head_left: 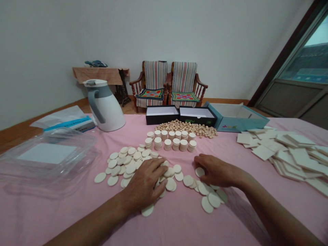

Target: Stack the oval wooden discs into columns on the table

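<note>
We see the left hand (143,184) spread flat, pressing on loose cream discs (130,169) at the near middle of the pink bench (294,201), the right hand (215,171) loosely curled beside them; a hard sweep could topple the far disc stacks (169,141).

Way past the fingers (151,167) sit two striped wooden chairs (155,80) and a white thermal jug (107,109), with a clear plastic tub (84,143) off to their left and a messy heap of cream square tiles (287,153) to their right.
</note>
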Available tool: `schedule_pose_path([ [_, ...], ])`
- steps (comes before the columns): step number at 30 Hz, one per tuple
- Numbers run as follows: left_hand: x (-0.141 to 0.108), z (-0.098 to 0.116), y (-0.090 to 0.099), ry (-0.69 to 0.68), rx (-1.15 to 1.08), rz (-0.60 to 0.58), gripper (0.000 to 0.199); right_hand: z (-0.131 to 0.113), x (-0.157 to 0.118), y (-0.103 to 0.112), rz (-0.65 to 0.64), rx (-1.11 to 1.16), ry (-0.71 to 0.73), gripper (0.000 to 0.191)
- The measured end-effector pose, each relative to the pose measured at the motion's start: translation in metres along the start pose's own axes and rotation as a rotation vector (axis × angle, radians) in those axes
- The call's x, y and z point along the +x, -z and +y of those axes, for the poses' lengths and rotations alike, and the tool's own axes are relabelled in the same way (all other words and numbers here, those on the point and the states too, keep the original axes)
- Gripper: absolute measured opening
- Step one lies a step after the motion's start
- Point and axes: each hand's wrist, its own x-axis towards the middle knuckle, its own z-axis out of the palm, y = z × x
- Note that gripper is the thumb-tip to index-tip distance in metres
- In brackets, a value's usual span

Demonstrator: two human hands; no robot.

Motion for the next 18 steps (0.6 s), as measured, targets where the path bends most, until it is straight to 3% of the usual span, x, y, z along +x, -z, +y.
schedule_pose_path([
  [4,0.000,-0.001,0.000,-0.004,0.006,-0.007,0.028,0.003,0.004,0.001,0.071,0.025,0.088,0.034],
  [14,-0.001,-0.002,-0.002,-0.003,0.006,0.002,0.028,0.007,0.011,-0.007,0.088,0.025,0.005,0.019],
  [18,0.000,-0.002,-0.002,-0.005,-0.001,-0.001,0.028,0.005,0.017,0.004,0.247,0.079,-0.019,0.014],
])
